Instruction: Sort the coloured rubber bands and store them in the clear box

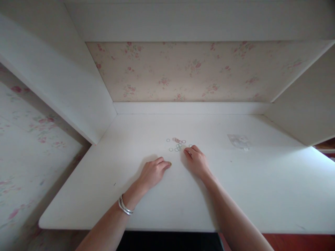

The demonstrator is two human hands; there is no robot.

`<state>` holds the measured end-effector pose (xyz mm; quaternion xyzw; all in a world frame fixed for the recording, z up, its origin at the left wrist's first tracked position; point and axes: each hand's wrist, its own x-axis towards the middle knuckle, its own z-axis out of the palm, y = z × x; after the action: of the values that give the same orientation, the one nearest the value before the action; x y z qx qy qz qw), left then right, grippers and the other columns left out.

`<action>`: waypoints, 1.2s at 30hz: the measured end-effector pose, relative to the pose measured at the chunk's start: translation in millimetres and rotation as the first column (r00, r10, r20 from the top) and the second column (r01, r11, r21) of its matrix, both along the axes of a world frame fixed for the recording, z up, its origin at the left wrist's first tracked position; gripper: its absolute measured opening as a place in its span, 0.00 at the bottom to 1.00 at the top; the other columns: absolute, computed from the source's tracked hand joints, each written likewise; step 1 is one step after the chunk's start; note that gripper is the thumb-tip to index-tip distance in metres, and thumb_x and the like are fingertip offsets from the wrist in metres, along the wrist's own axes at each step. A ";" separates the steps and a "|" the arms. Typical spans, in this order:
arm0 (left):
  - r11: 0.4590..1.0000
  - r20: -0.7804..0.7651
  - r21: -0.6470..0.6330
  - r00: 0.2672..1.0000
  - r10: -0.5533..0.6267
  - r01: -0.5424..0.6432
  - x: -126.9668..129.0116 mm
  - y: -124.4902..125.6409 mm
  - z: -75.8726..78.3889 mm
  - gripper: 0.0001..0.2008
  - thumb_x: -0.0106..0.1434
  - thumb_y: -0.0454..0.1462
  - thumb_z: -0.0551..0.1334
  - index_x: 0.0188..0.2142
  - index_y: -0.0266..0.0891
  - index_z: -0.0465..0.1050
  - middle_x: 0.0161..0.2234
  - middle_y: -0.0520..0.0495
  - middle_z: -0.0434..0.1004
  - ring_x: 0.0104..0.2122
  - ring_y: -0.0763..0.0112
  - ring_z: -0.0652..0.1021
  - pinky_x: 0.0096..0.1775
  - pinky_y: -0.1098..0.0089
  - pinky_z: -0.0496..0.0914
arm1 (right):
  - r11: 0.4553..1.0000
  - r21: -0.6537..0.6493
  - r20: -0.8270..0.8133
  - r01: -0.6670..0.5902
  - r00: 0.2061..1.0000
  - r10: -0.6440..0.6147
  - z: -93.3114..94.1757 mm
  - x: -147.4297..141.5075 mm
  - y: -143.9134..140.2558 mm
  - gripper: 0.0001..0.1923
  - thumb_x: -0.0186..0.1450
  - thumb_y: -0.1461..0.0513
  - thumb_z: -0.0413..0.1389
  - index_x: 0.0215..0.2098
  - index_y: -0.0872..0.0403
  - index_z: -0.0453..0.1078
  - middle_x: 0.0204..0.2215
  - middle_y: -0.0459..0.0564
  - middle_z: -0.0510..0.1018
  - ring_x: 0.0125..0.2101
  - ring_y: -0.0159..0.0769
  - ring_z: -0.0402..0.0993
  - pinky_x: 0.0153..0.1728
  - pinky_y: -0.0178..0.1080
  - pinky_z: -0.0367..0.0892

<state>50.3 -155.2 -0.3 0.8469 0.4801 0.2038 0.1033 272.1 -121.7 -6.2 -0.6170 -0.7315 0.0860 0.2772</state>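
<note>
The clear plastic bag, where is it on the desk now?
In the head view, the bag lies on the white desk, right of the small rings and the right hand.

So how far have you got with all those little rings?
Not far, by the look of it. The little rings lie loose in a small scatter on the white desk, none lined up or joined. The right hand touches the near edge of the scatter; the left hand rests on the desk with something tiny at its fingertips. The clear bag lies flat to the right, untouched.
</note>
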 end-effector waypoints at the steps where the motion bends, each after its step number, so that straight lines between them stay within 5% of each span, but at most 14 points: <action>1: 1.000 -0.004 0.000 1.000 0.006 -0.006 0.1 -0.2 0.3 0.13 0.67 0.40 0.51 0.42 0.48 0.75 0.33 0.51 0.74 0.31 0.74 0.75 0.31 0.74 0.66 | 0.999 0.025 -0.035 -0.041 0.999 0.042 0.5 -2.2 -1.8 0.14 0.67 0.58 0.45 0.37 0.50 0.72 0.32 0.47 0.71 0.30 0.30 0.67 0.32 0.32 0.59; 9: 0.996 0.129 0.001 0.988 0.088 -0.089 -5.6 2.6 5.2 0.11 0.66 0.40 0.53 0.39 0.45 0.74 0.33 0.50 0.75 0.32 0.74 0.75 0.34 0.74 0.66 | 0.939 0.067 -0.119 -0.338 0.932 0.343 5.4 -27.1 -19.6 0.13 0.68 0.59 0.47 0.34 0.52 0.73 0.29 0.47 0.70 0.30 0.30 0.66 0.32 0.32 0.60; 17: 0.983 0.233 -0.057 0.955 0.186 -0.177 -9.4 8.6 6.7 0.09 0.65 0.37 0.54 0.35 0.41 0.72 0.33 0.50 0.75 0.32 0.73 0.73 0.34 0.73 0.65 | 0.895 0.049 -0.057 -0.444 0.893 0.446 6.5 -38.8 -25.6 0.11 0.67 0.61 0.48 0.37 0.50 0.73 0.30 0.47 0.72 0.32 0.31 0.67 0.36 0.34 0.61; 29: 0.977 0.220 -0.094 0.954 0.205 -0.189 -8.3 9.0 9.9 0.09 0.64 0.37 0.54 0.35 0.41 0.73 0.33 0.49 0.75 0.32 0.72 0.73 0.33 0.73 0.65 | 0.906 -0.021 -0.016 -0.422 0.906 0.422 11.1 -40.4 -27.6 0.15 0.68 0.58 0.45 0.37 0.49 0.74 0.30 0.47 0.72 0.33 0.31 0.68 0.37 0.34 0.61; 36: 0.967 0.273 -0.154 0.932 0.238 -0.202 -9.6 13.7 6.1 0.10 0.63 0.38 0.55 0.35 0.40 0.74 0.30 0.50 0.75 0.29 0.74 0.73 0.31 0.74 0.64 | 0.995 -0.023 -0.115 -0.095 0.989 0.092 11.2 -24.1 -18.3 0.15 0.67 0.56 0.45 0.38 0.49 0.73 0.31 0.46 0.75 0.29 0.30 0.70 0.32 0.32 0.60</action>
<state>40.7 -141.4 5.8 0.7407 0.5635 0.3056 0.2012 248.0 -140.1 5.0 -0.5798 -0.7414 0.1444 0.3055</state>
